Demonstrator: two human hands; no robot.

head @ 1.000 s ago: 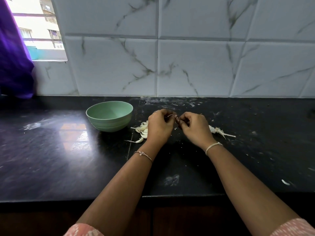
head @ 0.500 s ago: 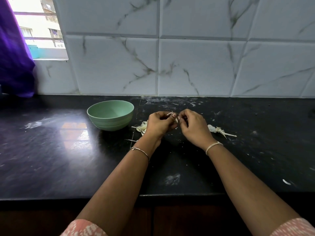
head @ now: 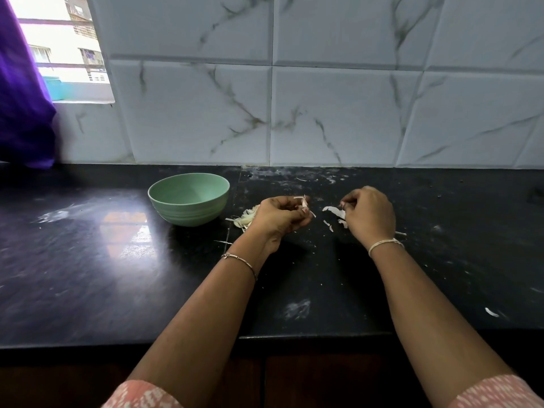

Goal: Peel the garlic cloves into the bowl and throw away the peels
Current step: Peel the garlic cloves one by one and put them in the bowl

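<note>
— Which step is this?

— Peeling, mid-clove, I'd judge. The left hand [head: 279, 217], at the centre of the frame, has its fingers curled round a garlic clove [head: 304, 203], with loose skin sticking out at the fingertips. The right hand [head: 369, 216], just right of centre and apart from the left, pinches a peel strip [head: 334, 212] between thumb and fingertips.

— And the bowl?

— The green bowl [head: 191, 214] stands left of centre, near the left hand. No clove shows in the part of its inside that I can see. A pale heap [head: 245, 220] lies between bowl and left hand; cloves or skins, I cannot tell.

— So what comes next?

— Probably dropping that strip, stripping the remaining skin, then carrying the bare clove left into the bowl. The skins are light, so gathering them later will need care.

— The surroundings?

— A glossy black counter [head: 88, 275], dusty and flecked with scraps, one peel scrap [head: 491, 312] at lower right. Behind it is a marbled tiled wall [head: 338, 113], with a window [head: 59, 48] and a purple curtain [head: 20, 113] at upper left.
</note>
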